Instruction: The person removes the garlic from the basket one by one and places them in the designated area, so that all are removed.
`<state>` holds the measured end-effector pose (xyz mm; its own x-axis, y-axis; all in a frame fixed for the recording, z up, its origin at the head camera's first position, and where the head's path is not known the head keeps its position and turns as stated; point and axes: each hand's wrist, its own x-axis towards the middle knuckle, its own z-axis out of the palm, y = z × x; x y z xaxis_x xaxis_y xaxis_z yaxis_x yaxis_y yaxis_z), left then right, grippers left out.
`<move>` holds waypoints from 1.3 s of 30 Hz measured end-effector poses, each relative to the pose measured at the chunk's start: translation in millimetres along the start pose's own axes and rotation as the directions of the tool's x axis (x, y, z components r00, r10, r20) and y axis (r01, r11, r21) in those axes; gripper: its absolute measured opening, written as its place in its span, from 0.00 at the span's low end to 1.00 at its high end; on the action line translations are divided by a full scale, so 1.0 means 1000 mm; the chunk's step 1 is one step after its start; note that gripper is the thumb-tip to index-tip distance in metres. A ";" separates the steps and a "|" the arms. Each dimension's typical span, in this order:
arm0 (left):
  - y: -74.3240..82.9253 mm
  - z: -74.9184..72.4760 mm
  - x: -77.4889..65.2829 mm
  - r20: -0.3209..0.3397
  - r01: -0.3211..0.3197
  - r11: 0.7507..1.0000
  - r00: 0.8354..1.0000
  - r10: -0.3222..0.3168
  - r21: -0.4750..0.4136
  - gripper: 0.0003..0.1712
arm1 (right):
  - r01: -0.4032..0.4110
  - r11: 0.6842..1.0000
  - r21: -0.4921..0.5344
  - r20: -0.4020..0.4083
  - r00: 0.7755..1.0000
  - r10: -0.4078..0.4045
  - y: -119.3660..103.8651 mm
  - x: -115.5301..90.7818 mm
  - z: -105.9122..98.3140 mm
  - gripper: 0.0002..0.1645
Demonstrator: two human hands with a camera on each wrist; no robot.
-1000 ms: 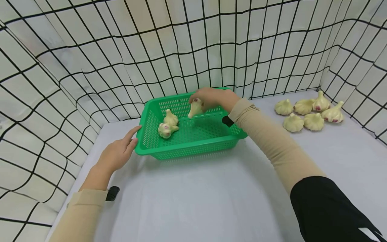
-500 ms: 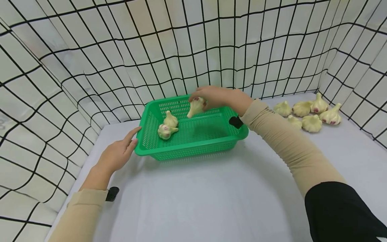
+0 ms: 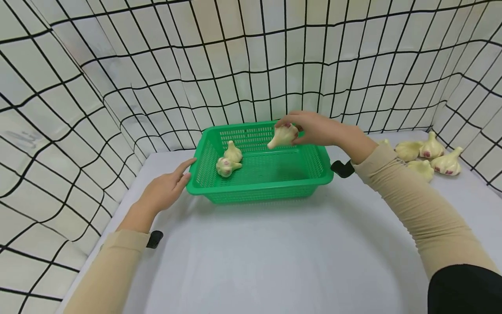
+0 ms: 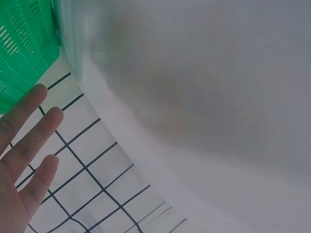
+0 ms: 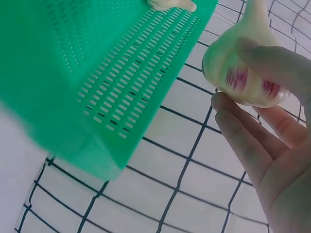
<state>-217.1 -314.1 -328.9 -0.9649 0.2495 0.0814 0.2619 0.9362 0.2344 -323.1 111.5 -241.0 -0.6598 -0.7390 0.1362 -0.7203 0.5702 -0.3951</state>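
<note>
A green plastic basket (image 3: 259, 187) with slotted walls stands on the white tabletop. Two garlic bulbs, one with its stem up (image 3: 233, 153) and one on its side (image 3: 225, 167), lie at its left end. My left hand (image 3: 166, 190) is at the basket's left rim, fingers extended; the left wrist view shows these fingers (image 4: 41, 131) spread beside the green wall. Above the back right part of the basket, my right hand (image 3: 319, 129) pinches a garlic bulb (image 3: 284, 136) between thumb and fingers. Purple streaks mark this bulb (image 5: 233, 68) in the right wrist view.
Several more garlic bulbs (image 3: 431, 147) are grouped on the table at the right, partly hidden by the right forearm. Black wire grid (image 3: 251, 72) over white sheeting encloses the back and both sides. White tabletop (image 3: 251, 248) stretches in front of the basket.
The right hand has shifted right over the basket with the garlic bulb, turning its stem more sideways. The left hand stays at the rim. The head view has turned slightly.
</note>
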 end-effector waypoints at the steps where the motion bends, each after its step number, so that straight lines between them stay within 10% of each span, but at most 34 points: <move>1: 0.000 0.000 0.000 0.001 0.002 1.000 1.000 -0.002 0.000 0.33 | 0.002 1.000 0.002 -0.013 1.000 -0.002 0.001 -0.004 0.000 0.33; 13: -0.003 0.001 0.001 0.013 0.017 1.000 1.000 -0.017 0.000 0.34 | 0.018 0.991 0.135 -0.190 0.982 0.008 0.013 -0.060 -0.001 0.34; 25: -0.001 0.002 0.001 0.005 0.012 1.000 1.000 -0.012 -0.006 0.35 | 0.041 0.990 0.136 -0.416 0.909 0.020 0.032 -0.111 0.005 0.40; 32: -0.003 0.003 -0.005 0.026 0.021 1.000 0.999 -0.020 -0.013 0.34 | -0.158 0.887 0.434 -0.326 0.890 0.318 0.039 -0.139 0.014 0.41; 39: -0.001 0.001 -0.002 -0.002 -0.001 1.000 1.000 0.001 -0.016 0.34 | -0.114 0.838 0.534 -0.308 0.896 0.319 0.059 -0.166 0.025 0.41</move>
<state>-215.1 -315.6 -330.7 -0.9648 0.2496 0.0832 0.2627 0.9319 0.2502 -251.0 259.0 -309.5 -0.8870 -0.3701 0.2760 -0.4134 0.3707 -0.8317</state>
